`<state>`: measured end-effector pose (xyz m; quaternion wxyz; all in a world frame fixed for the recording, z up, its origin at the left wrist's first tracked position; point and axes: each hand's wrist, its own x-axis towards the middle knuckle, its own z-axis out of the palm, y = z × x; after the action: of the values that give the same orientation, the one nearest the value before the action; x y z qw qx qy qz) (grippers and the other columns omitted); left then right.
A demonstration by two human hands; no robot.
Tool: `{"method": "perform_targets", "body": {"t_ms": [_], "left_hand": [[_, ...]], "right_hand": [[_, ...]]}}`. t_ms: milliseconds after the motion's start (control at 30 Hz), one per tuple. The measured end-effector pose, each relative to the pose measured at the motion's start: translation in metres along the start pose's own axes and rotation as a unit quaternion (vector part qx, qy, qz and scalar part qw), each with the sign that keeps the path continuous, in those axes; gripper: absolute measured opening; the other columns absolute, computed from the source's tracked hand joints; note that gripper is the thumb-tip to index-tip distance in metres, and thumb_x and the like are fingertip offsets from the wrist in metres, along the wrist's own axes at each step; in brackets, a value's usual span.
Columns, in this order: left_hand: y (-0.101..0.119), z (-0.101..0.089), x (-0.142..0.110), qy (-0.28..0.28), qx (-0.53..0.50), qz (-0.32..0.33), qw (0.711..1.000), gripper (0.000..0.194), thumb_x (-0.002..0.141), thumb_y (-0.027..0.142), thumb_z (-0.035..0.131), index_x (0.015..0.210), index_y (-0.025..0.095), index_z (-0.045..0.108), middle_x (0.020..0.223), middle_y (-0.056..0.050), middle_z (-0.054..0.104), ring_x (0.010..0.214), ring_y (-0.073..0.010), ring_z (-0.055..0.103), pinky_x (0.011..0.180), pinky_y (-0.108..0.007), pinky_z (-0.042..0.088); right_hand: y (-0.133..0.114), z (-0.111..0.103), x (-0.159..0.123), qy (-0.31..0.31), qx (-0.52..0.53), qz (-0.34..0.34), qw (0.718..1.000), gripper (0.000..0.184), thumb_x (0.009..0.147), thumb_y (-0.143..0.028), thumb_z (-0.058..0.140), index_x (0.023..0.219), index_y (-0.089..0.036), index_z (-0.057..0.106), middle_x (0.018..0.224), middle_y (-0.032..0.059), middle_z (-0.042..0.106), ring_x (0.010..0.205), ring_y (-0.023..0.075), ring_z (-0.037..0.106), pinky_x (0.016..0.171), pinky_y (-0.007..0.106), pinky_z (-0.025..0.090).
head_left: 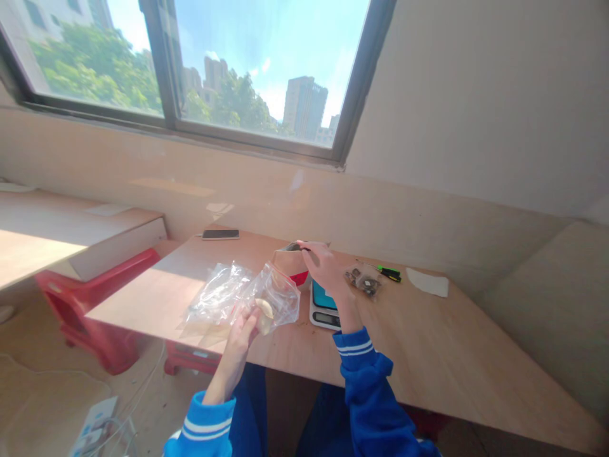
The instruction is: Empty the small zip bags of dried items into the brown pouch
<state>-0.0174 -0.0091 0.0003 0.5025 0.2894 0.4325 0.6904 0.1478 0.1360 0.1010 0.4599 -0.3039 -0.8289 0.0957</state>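
My left hand [242, 333] is closed around the lower part of a clear plastic bag [284, 292], at a pale, curved piece [264, 309]; whether that piece lies inside the plastic is unclear. My right hand [323, 266] reaches over the open mouth of a tan pouch with a red patch [285, 263]. Its thumb and fingers are pinched together at the rim, near something small and dark that I cannot make out. Below the right wrist sits a white kitchen scale with a blue-green top [324, 308], partly covered by the hand.
A small clear bag of dark brown pieces [364, 280] lies right of the scale, beside a green-and-black tool [390, 273] and white paper [427, 282]. More crumpled clear plastic [214, 301] spreads left. A phone [221, 235] rests at the back; a red stool [95, 311] stands left.
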Motion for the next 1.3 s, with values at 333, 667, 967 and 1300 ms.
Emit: {"method": "perform_targets", "body": {"t_ms": [333,667,967,1300], "left_hand": [[-0.002,-0.003,0.0,-0.029,-0.008,-0.004,1.0,0.051,0.072,0.047,0.071,0.112,0.016,0.064,0.12,-0.011,0.066,0.114,-0.0279,0.059,0.092,-0.035,0.047],[0.0,0.008,-0.002,-0.079,-0.022,0.029,0.996,0.05,0.072,0.037,0.075,0.117,0.017,0.066,0.115,-0.012,0.07,0.104,-0.027,0.066,0.093,-0.038,0.05],[0.003,0.007,-0.002,-0.067,-0.003,0.056,0.996,0.046,0.072,0.034,0.075,0.114,0.017,0.067,0.116,-0.011,0.069,0.109,-0.0268,0.063,0.095,-0.036,0.049],[0.019,0.011,-0.009,-0.019,-0.044,-0.006,0.999,0.052,0.065,0.04,0.079,0.11,0.017,0.067,0.115,-0.012,0.07,0.114,-0.0275,0.061,0.087,-0.03,0.051]], "right_hand": [[-0.057,-0.012,-0.026,-0.032,0.11,0.083,0.99,0.023,0.089,-0.014,0.045,0.09,-0.021,0.066,0.093,0.0037,0.067,0.088,0.0165,0.062,0.08,0.03,0.05],[-0.074,-0.004,-0.06,-0.243,0.141,0.113,0.953,0.024,0.088,-0.026,0.056,0.111,-0.022,0.061,0.108,0.0038,0.064,0.097,0.0164,0.062,0.087,0.031,0.051],[-0.075,-0.006,-0.06,-0.228,0.131,0.09,0.961,0.026,0.081,-0.028,0.068,0.106,-0.023,0.064,0.105,0.0008,0.068,0.094,0.0162,0.062,0.085,0.031,0.05],[-0.076,-0.02,-0.052,-0.117,0.185,0.155,0.963,0.027,0.08,-0.023,0.068,0.107,-0.022,0.065,0.103,0.0025,0.067,0.087,0.0137,0.063,0.08,0.027,0.052]]}}
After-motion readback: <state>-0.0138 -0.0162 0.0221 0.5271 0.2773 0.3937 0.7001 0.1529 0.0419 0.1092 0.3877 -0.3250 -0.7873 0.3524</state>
